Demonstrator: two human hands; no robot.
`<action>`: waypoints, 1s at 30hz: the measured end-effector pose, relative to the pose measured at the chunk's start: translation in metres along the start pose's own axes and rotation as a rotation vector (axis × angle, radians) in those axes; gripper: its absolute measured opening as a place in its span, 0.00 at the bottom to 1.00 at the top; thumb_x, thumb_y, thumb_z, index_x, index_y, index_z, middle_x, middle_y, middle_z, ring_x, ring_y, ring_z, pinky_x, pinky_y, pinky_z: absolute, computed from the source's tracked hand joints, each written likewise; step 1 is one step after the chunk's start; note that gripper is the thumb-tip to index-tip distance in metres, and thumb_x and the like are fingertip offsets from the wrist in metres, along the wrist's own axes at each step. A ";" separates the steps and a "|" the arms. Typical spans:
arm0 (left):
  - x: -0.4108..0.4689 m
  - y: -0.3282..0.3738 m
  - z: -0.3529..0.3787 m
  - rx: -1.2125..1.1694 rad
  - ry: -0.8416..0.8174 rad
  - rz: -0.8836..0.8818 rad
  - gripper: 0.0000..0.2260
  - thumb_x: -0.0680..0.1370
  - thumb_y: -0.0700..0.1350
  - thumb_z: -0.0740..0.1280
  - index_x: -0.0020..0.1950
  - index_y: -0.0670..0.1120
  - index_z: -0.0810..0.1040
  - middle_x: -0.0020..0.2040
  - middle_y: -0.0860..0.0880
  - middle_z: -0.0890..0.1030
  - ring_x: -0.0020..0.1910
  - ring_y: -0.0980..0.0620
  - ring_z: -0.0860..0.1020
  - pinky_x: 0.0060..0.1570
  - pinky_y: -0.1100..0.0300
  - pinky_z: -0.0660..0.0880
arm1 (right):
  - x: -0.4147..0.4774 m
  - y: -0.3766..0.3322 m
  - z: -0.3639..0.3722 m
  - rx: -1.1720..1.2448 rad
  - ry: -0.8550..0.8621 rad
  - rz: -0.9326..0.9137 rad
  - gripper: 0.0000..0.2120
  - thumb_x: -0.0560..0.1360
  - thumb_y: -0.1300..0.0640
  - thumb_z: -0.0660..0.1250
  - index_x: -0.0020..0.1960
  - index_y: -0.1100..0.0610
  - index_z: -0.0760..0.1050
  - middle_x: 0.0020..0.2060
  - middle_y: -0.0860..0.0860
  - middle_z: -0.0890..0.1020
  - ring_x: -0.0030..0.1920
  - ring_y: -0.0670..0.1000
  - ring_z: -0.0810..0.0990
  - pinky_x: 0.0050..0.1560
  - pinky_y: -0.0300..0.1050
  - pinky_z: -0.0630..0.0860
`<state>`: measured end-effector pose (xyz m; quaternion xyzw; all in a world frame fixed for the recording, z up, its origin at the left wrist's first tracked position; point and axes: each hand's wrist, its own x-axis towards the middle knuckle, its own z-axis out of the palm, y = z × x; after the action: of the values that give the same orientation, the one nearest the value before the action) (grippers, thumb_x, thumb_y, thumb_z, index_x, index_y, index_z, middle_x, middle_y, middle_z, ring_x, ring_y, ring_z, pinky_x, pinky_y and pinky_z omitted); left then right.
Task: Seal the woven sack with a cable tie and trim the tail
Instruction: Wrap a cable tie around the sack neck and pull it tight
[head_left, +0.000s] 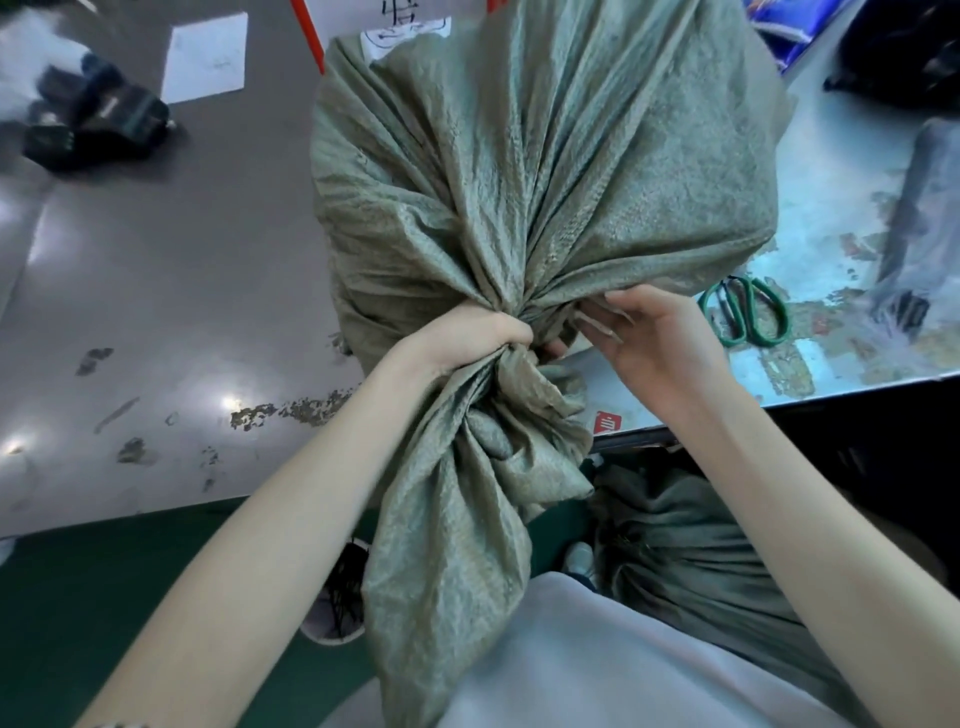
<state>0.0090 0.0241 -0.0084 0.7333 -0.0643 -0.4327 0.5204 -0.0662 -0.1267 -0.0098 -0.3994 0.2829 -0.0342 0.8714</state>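
Observation:
A full grey-green woven sack (545, 156) stands in front of me, its mouth gathered into a tight neck. My left hand (478, 338) is clenched around that neck, and the loose top of the sack hangs down toward my body. My right hand (649, 332) rests just right of the neck with its fingers apart, fingertips touching the gathered folds. Green-handled scissors (748, 317) lie on the table to the right, a short way from my right hand. No cable tie is visible; the neck is partly hidden by my left hand.
A blue-grey worn table (841, 218) runs along the right side. Another green sack (691, 561) lies on the floor below it. A black object (98, 119) and a white paper (205, 57) lie on the grey floor at upper left. A small container of dark ties (343, 592) sits near my feet.

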 end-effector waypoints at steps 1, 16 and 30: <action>0.001 -0.001 0.001 0.001 0.027 0.027 0.14 0.71 0.30 0.61 0.30 0.41 0.80 0.27 0.52 0.81 0.25 0.60 0.78 0.32 0.68 0.74 | -0.001 0.000 -0.006 -0.064 0.002 -0.015 0.10 0.75 0.70 0.58 0.38 0.60 0.72 0.41 0.55 0.78 0.51 0.57 0.76 0.60 0.51 0.74; 0.028 -0.027 0.041 -0.119 0.587 0.372 0.11 0.67 0.29 0.67 0.30 0.43 0.74 0.30 0.63 0.80 0.35 0.69 0.77 0.43 0.75 0.72 | 0.019 -0.003 -0.094 -0.437 0.488 -0.333 0.09 0.73 0.68 0.60 0.44 0.56 0.74 0.35 0.53 0.80 0.33 0.49 0.78 0.36 0.38 0.74; 0.045 -0.036 0.064 -0.199 0.881 0.488 0.14 0.71 0.27 0.65 0.56 0.35 0.77 0.60 0.50 0.74 0.56 0.64 0.72 0.55 0.82 0.65 | 0.077 -0.096 -0.226 -1.006 1.108 -0.491 0.11 0.78 0.63 0.59 0.58 0.66 0.72 0.57 0.61 0.76 0.58 0.57 0.74 0.56 0.46 0.68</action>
<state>-0.0207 -0.0295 -0.0693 0.7565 0.0333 0.0477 0.6514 -0.1031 -0.3665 -0.0949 -0.7218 0.5612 -0.2875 0.2854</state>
